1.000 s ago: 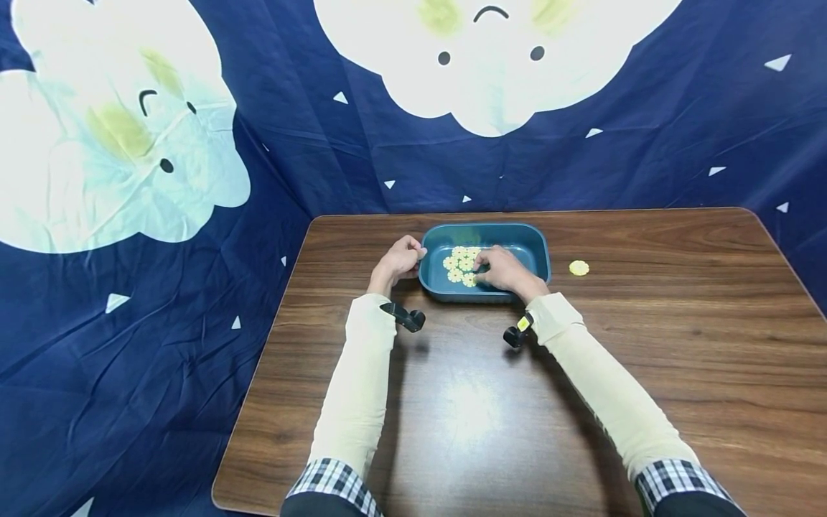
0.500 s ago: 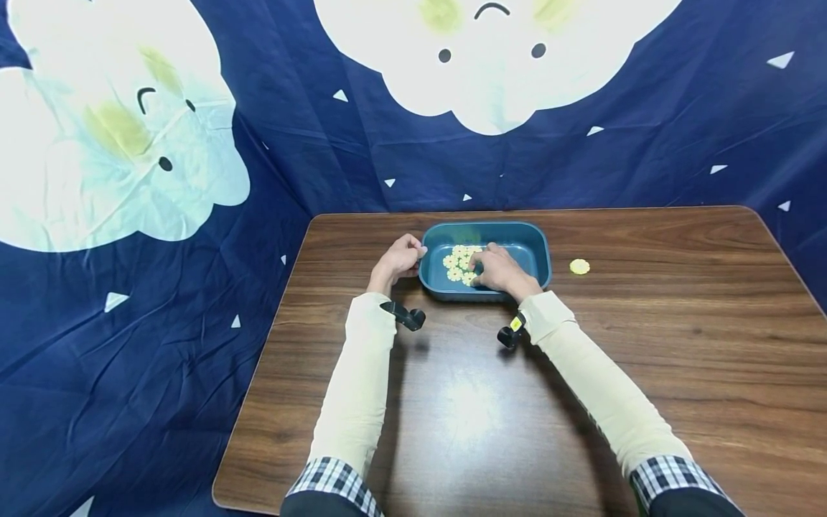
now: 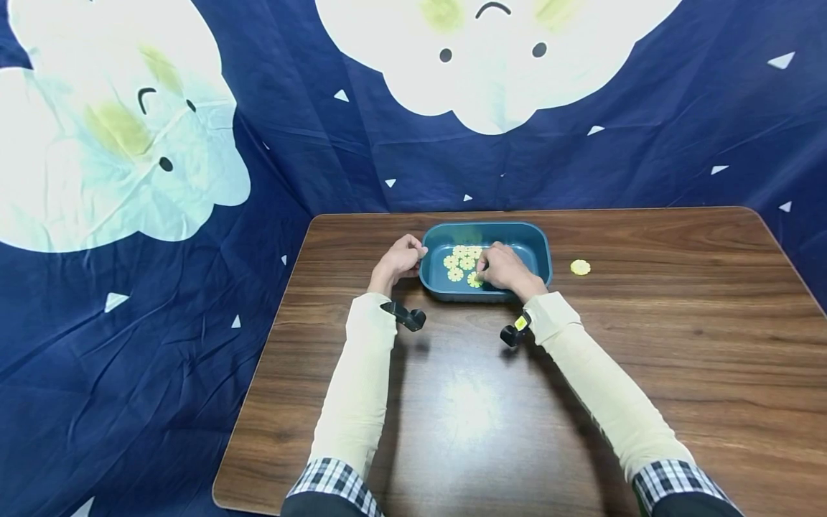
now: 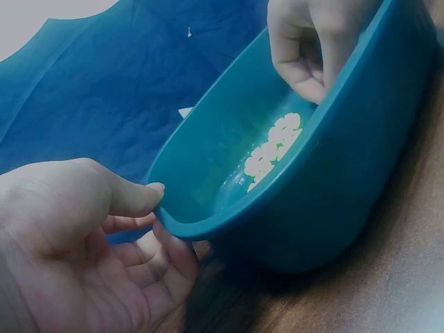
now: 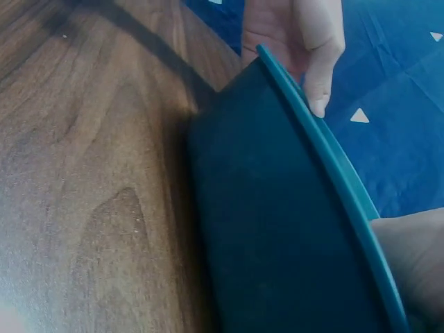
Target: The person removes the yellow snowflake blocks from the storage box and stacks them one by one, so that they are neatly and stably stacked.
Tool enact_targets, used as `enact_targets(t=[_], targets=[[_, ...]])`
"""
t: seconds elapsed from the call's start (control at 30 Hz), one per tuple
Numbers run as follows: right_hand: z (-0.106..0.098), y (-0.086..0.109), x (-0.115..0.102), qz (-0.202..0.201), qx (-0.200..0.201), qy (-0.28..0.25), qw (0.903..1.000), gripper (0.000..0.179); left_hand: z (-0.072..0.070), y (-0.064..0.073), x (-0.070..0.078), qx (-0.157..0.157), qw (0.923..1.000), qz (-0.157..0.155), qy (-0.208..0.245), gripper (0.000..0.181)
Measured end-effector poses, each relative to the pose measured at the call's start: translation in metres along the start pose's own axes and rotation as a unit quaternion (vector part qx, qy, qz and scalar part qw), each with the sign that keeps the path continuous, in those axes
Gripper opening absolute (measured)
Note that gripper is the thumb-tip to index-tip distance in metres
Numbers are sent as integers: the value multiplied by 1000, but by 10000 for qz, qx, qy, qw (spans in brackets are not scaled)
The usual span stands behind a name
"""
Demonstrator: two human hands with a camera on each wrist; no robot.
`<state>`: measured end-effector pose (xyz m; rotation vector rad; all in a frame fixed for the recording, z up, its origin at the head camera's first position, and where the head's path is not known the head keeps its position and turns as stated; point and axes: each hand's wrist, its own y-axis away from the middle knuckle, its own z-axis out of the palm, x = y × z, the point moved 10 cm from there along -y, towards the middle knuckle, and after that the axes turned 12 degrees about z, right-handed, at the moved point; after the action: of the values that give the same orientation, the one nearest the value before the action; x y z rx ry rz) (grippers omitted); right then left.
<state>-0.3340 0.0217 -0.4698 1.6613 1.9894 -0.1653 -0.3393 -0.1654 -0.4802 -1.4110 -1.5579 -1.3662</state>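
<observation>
My left hand (image 3: 399, 260) holds the left end of a teal oblong basin (image 3: 452, 295); in the left wrist view the thumb lies on the rim with the fingers below it. Inside the basin is my right hand (image 3: 507, 269), fingers curled down toward the bottom. At its fingertips is a yellow flower-shaped piece (image 3: 474, 279), which it seems to pinch by the edge; the front wall hides the contact in both wrist views. Several more such flower pieces (image 3: 455, 274) lie close together on the basin floor, left of this hand.
A single yellow flower piece (image 3: 580, 267) lies on the brown wooden table (image 3: 672, 323), right of the basin. A dark blue cloth (image 3: 568, 172) with white clouds hangs behind and to the left. Each wrist wears a black camera (image 3: 413, 319).
My right hand shifted slightly left, then back right. The flower piece at its fingertips has slid right, away from the others. My left hand stays on the rim.
</observation>
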Motion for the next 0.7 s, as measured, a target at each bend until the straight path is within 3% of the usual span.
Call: enact_targets(t=[0.13,0.33,0.7], targets=[[-5,0,2,-158,71,-508,9986,12,0,0,-1,9,10000,-21,-17,12],[-15,2,13,143,132,-1172,9929,12,0,0,-2,18,10000,-77,-50,11],[-33,12,23,348,410,-1571,9861,15,0,1,1,0,10000,-68,-72,10]])
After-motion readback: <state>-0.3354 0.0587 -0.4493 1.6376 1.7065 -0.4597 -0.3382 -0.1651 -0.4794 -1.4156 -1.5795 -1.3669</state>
